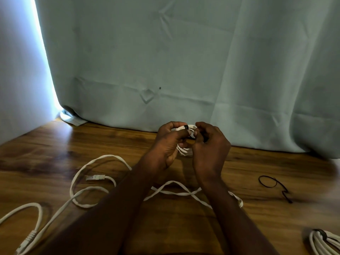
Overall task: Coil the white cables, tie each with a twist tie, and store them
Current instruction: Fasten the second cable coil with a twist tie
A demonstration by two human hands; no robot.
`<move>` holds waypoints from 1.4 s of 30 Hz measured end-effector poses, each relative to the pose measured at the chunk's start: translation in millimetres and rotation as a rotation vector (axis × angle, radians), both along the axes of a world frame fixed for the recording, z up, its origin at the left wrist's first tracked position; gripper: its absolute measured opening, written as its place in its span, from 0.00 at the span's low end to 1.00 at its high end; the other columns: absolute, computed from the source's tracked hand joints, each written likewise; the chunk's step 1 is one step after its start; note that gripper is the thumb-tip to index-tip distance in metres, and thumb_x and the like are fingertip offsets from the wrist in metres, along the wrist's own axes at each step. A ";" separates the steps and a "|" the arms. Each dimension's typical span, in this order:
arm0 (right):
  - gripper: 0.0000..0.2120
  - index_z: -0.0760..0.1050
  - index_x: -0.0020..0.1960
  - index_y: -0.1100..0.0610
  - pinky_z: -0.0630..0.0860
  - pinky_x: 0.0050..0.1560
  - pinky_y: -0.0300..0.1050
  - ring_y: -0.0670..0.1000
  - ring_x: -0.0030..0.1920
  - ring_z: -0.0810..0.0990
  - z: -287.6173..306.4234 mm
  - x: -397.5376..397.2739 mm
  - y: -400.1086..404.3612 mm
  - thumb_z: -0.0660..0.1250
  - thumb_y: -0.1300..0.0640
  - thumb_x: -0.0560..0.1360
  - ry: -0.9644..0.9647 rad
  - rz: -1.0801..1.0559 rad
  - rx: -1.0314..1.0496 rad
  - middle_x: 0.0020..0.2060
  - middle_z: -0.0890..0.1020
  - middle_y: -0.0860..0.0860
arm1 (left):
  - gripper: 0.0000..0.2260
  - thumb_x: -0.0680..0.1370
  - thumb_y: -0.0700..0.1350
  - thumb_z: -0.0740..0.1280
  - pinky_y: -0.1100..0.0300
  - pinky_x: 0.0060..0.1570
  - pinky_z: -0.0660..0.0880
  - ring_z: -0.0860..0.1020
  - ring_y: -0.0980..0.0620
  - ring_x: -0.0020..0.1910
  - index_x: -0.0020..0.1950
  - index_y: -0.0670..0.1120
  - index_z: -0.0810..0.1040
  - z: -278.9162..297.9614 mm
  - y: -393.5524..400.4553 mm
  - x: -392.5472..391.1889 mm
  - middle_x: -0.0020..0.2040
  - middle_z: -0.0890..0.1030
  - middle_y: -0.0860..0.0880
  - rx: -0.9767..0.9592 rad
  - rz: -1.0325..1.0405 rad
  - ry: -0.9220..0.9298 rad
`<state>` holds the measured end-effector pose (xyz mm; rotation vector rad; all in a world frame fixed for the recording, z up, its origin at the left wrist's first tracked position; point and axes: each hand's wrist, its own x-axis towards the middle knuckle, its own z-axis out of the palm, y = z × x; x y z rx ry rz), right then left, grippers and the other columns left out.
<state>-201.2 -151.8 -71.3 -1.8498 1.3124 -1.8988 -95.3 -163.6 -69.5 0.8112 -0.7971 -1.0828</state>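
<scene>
At centre frame, our left hand (pixel 168 144) and right hand (pixel 208 150) both grip a small coiled white cable (pixel 184 150), fingers pinching its thin black twist tie (pixel 186 127) above the wooden table (pixel 55 144).

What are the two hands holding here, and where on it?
Both hold a coiled white cable off the table: left hand grips its left side, right hand pinches the black twist tie at its top.

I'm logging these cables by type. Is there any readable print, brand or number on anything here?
None. No text is readable on the loose white cable, its plug, the coil in the hands, the tied bundle, the spare black twist tie or the curtain.
</scene>
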 end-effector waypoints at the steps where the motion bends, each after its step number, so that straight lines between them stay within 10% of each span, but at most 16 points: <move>1: 0.15 0.84 0.61 0.57 0.83 0.56 0.48 0.50 0.51 0.85 0.6 -0.9 -0.6 0.71 0.68 0.76 -0.017 0.013 0.012 0.53 0.85 0.51 | 0.09 0.76 0.27 0.69 0.64 0.23 0.70 0.79 0.53 0.28 0.54 0.37 0.77 -0.2 -0.4 0.5 0.45 0.80 0.37 -0.011 0.003 0.001; 14: 0.14 0.80 0.58 0.55 0.72 0.37 0.23 0.38 0.39 0.82 7.7 -9.7 -0.6 0.74 0.65 0.74 -0.234 -0.030 0.097 0.42 0.85 0.47 | 0.10 0.76 0.31 0.72 0.61 0.28 0.71 0.77 0.55 0.32 0.55 0.40 0.78 -5.7 2.0 -7.4 0.45 0.82 0.43 -0.103 0.040 -0.314; 19: 0.20 0.75 0.60 0.55 0.79 0.42 0.36 0.45 0.40 0.83 7.6 -9.9 0.7 0.74 0.69 0.72 -0.110 -0.063 0.042 0.41 0.82 0.47 | 0.12 0.76 0.33 0.73 0.61 0.32 0.76 0.80 0.55 0.38 0.58 0.38 0.78 -3.5 7.9 -12.4 0.48 0.82 0.44 -0.138 0.081 -0.426; 24: 0.21 0.75 0.62 0.57 0.70 0.40 0.23 0.46 0.42 0.82 8.1 -14.9 -1.5 0.75 0.69 0.72 0.053 -0.024 0.010 0.44 0.82 0.48 | 0.11 0.77 0.33 0.73 0.60 0.36 0.78 0.80 0.56 0.40 0.57 0.40 0.78 -2.7 9.9 -6.9 0.48 0.82 0.46 -0.165 0.096 -0.517; 42: 0.14 0.73 0.55 0.55 0.78 0.40 0.36 0.44 0.40 0.82 8.8 -23.8 -7.1 0.74 0.65 0.75 0.152 0.042 -0.064 0.43 0.82 0.49 | 0.11 0.77 0.35 0.73 0.62 0.36 0.78 0.80 0.54 0.43 0.57 0.42 0.78 0.1 12.8 3.1 0.50 0.81 0.46 -0.167 0.056 -0.614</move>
